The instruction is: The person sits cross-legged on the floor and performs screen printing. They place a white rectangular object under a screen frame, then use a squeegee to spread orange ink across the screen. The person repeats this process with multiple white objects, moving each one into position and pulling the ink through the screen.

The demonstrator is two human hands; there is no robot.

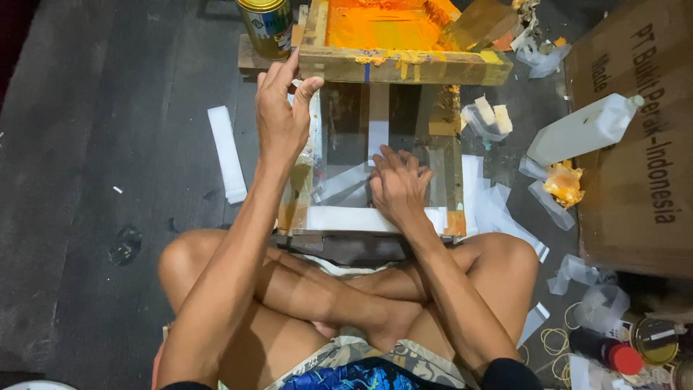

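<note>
Wooden frame (447,180) on floor before crossed legs, right hand (398,186) flat, fingers spread, pressing clear sheet (346,180) inside frame, left hand (283,115) at frame's far left corner, fingers pinching its edge, can (267,27) just beyond frame, white bottle (583,130) right of frame.

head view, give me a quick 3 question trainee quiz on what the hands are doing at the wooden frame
1. True or false: the right hand lies flat on the glass plate.
2. What does the left hand grip? A) the tin can B) the wooden frame C) the white bottle
3. What colour is the ink in the frame?

Key: 1 true; 2 B; 3 orange.
</note>
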